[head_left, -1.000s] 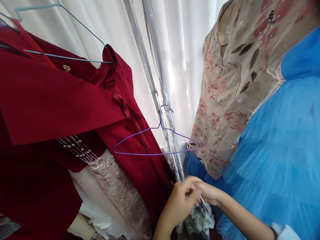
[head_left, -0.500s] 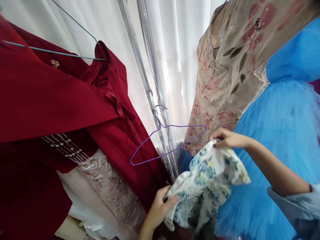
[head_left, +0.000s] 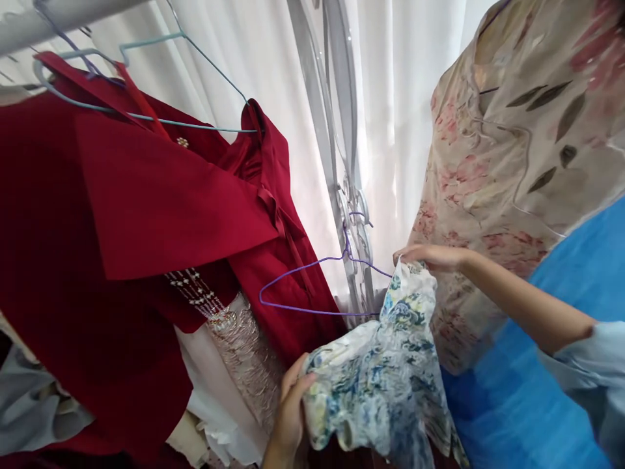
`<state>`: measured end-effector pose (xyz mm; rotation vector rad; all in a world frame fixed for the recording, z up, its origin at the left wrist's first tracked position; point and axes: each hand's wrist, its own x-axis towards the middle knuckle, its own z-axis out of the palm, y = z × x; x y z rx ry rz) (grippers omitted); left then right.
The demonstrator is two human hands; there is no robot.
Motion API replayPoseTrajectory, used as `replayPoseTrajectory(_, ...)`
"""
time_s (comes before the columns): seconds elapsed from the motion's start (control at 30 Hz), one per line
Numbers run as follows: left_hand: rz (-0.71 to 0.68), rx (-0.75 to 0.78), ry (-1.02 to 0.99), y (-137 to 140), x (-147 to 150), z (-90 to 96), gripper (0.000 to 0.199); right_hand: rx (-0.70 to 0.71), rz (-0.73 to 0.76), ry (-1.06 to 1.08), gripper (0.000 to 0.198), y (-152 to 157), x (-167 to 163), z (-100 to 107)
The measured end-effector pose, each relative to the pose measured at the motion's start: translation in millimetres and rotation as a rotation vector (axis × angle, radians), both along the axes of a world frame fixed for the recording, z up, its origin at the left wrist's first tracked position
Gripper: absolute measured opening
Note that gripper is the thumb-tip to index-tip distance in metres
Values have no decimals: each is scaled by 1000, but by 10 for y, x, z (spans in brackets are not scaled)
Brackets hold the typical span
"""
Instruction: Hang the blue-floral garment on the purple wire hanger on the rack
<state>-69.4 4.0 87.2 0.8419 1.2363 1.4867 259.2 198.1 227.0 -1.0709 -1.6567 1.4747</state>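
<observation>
A white floral dress (head_left: 385, 371) with blue, green and yellow print hangs between my two hands. My left hand (head_left: 293, 397) pinches its near left edge, thumb on top. Higher up, my right hand (head_left: 432, 256) grips the dress's right shoulder at the end of a purple wire hanger (head_left: 312, 307). The hanger's right end goes behind or into the cloth there; its left end is bare. The hanger's hook (head_left: 361, 215) is beside the grey metal uprights, and I cannot tell what bears it. The lower part of the dress runs out of view.
Dark red garments (head_left: 195, 208) hang on a light blue hanger (head_left: 195, 124) at left, below a rail (head_left: 73, 26). Grey metal uprights (head_left: 342, 130) stand in the middle, before a white curtain (head_left: 390, 85). A beige floral dress (head_left: 469, 176) and blue tulle (head_left: 532, 397) hang at right.
The right shoulder of the floral dress now covers the hanger's right end, which was bare before. My right hand has brought it there; my left hand still holds the other edge. The view has shifted left.
</observation>
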Motion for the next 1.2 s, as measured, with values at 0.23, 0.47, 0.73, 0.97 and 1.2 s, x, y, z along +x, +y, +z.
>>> replayPoseTrajectory(0.23, 238, 87, 147, 331, -733, 238, 29, -202, 233, 227, 29, -115, -118, -415)
replayPoseTrajectory(0.47, 276, 269, 416, 1024, -979, 648, 21, -181, 208, 117, 32, -185, 47, -336)
replayPoseTrajectory(0.73, 162, 427, 655, 1527, -696, 1086, 45, -187, 155, 160, 33, -271, 17, -359)
replayPoseTrajectory(0.97, -61, 404, 975, 1268, -533, 1206, 21, -124, 94, 186, 32, -332, -46, -47)
replayPoseTrajectory(1.2, 160, 301, 838, 1157, -551, 775, 23, -145, 296, 196, 40, -508, -684, 23)
